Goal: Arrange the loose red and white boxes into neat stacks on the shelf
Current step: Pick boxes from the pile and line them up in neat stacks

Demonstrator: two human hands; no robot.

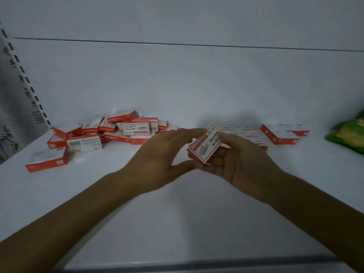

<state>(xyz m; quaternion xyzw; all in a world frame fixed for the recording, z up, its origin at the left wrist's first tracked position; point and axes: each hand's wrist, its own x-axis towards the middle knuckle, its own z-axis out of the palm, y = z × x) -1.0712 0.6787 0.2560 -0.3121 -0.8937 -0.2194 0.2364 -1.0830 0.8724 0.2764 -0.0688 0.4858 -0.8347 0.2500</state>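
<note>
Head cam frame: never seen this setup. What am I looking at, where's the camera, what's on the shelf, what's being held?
There is no machine here. A person works with bare hands, and the single picture comes from a wide-angle camera worn on their head, looking forward and down. The arm entering at lower left ends in their left hand, and the other arm ends in their right hand. Both have a grip on one red and white box, held tilted above the white shelf. I cannot tell whether a second box sits under it. At the left of the shelf lies a loose pile of the same boxes. Behind the hands, to the right, is a flat row of boxes. A green packet shows at the right edge.
</note>
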